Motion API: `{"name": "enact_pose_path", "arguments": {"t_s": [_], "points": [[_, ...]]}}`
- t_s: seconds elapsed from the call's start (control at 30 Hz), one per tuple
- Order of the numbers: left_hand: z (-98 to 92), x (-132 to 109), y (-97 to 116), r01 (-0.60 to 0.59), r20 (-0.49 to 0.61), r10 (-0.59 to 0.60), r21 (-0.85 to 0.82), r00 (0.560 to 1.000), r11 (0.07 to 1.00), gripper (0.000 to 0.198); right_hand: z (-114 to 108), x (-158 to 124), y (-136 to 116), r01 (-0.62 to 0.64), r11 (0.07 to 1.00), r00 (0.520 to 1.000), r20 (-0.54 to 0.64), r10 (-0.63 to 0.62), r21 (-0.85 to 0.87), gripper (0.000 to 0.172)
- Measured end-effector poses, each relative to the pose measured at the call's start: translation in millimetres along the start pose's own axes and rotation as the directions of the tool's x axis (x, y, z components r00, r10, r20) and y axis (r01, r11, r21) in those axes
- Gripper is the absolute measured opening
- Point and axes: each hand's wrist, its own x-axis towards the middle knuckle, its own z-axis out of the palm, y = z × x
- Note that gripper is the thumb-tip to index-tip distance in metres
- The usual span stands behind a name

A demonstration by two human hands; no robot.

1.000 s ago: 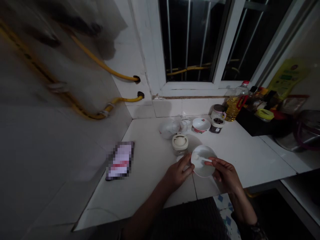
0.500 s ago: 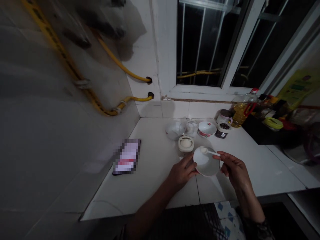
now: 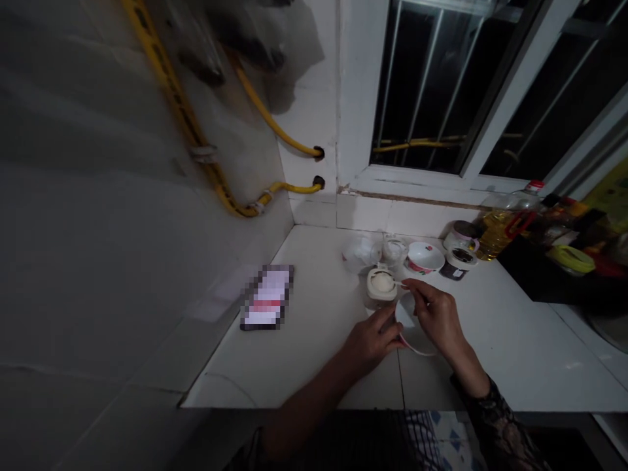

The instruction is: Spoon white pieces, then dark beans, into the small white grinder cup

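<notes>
Left grip point(image 3: 375, 339) closed on bowl point(image 3: 404, 325) rim; right grip point(image 3: 436, 315) pinching spoon point(image 3: 401, 282), tip at jar point(image 3: 381, 285), 11 o'clock from bowl. Probably best: bowl close beside jar, spoon level.

Open countertop point(image 3: 490, 340) to the right; jar point(image 3: 381, 286) and bowls point(image 3: 424, 257) close ahead.

On the counter point(image 3: 314, 356), an open jar point(image 3: 381, 286) stands before the window point(image 3: 441, 85). Just before and right of the jar, the left hand point(image 3: 371, 340) grips a bowl point(image 3: 415, 337). Above it the right hand point(image 3: 434, 314) holds what seems a spoon point(image 3: 401, 283) at the jar's mouth. Behind the jar sit two containers point(image 3: 360, 252) and a second bowl point(image 3: 424, 256). Well left of the jar lies a flat device point(image 3: 267, 297).
</notes>
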Motion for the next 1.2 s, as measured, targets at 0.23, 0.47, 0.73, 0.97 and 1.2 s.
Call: {"name": "enact_pose_path", "arguments": {"t_s": [0.23,0.47,0.73,0.97,1.2], "points": [[0.5,0,0,-0.005,0.012,0.005,0.016,1.000,1.000,0.030,2,10,3,0.316,0.850,0.947,0.189,-0.259,-0.422,0.043],[1.9,1,0,0.008,0.011,-0.008,0.005,1.000,1.000,0.035,-7,29,-6,0.418,0.765,0.900,0.336,-0.276,-0.490,0.046],[0.5,1,0,0.025,0.069,-0.025,0.009,0.997,1.000,0.033,-21,30,-3,0.468,0.760,0.883,0.208,-0.421,-0.450,0.036],[0.8,0,-1,0.015,0.004,-0.015,-0.012,1.000,1.000,0.034,-25,26,-4,0.432,0.844,0.901,0.115,-0.418,-0.317,0.032],[0.2,-1,-1,0.023,0.020,-0.022,-0.024,1.000,0.999,0.032,-11,28,0,0.382,0.880,0.914,0.257,-0.314,-0.282,0.036]]}}
